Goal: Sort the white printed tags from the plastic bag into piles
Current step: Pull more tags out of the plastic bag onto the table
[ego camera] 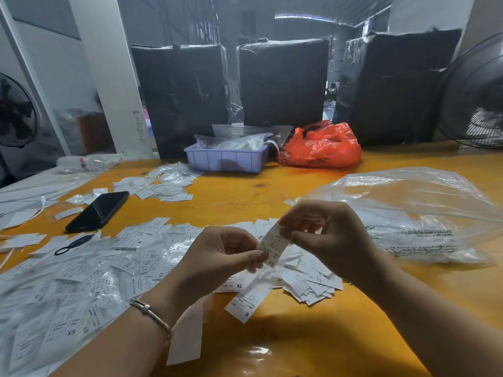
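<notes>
We hold both forearms out over the orange table, hands raised and close together above the heap. Our left hand pinches the lower end of a white tag between thumb and forefinger, fingers curled; a silver bracelet circles that wrist. Our right hand pinches the tag's upper end, so the strip slants between the two hands, its "XS" mark reading upside down. The fine print on it is too small to read.

Loose tags spread across the left of the table, with a smaller pile beneath our hands, partly hidden by them. The clear plastic bag lies crumpled just right of our right hand; its contents are hard to make out. Farther back, a lilac tray holds clear packets, beside a red bag whose contents we cannot see. A black phone lies left.
</notes>
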`<state>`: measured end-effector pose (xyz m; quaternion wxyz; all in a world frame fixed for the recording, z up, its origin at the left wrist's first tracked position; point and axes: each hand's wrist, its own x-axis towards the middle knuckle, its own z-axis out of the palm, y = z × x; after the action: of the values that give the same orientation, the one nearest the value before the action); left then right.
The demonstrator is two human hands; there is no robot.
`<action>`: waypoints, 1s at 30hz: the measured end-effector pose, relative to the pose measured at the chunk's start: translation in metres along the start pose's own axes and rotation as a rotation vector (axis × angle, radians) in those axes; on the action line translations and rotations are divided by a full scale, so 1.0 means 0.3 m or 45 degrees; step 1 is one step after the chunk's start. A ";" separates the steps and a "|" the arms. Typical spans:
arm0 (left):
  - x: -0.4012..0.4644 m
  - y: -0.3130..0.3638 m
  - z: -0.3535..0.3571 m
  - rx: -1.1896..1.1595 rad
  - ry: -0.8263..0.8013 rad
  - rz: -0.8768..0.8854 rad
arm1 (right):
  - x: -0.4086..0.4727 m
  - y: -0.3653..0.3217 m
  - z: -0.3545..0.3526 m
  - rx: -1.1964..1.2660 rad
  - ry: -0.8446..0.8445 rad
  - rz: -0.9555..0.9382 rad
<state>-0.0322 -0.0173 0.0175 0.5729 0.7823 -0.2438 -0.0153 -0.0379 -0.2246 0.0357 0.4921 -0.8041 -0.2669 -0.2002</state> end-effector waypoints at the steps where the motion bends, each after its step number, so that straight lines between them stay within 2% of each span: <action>1: -0.001 0.001 0.002 -0.005 -0.005 -0.002 | -0.002 0.000 0.004 0.014 -0.004 -0.002; 7: 0.000 0.003 0.005 -0.019 0.021 -0.005 | -0.009 0.006 0.031 -0.007 -0.110 0.037; 11: 0.003 -0.002 0.003 -0.017 0.051 -0.008 | -0.007 0.016 0.023 -0.045 -0.078 0.053; 16: 0.004 -0.008 0.005 -0.019 0.052 -0.026 | -0.016 0.004 0.040 -0.046 -0.190 0.004; 22: 0.004 0.000 0.000 -0.018 0.112 0.001 | -0.009 -0.002 0.016 -0.057 -0.088 0.020; 26: 0.000 0.006 0.003 0.016 0.119 0.017 | -0.016 0.000 0.028 -0.049 -0.255 0.045; 28: 0.003 0.004 0.002 0.020 0.160 0.020 | -0.013 0.007 0.025 -0.045 -0.199 0.049; 30: 0.009 -0.001 -0.005 0.013 0.257 0.004 | -0.003 0.017 0.006 -0.084 -0.040 0.046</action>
<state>-0.0293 -0.0171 0.0184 0.5908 0.7823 -0.1861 0.0657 -0.0352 -0.2249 0.0310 0.4645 -0.8277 -0.2533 -0.1872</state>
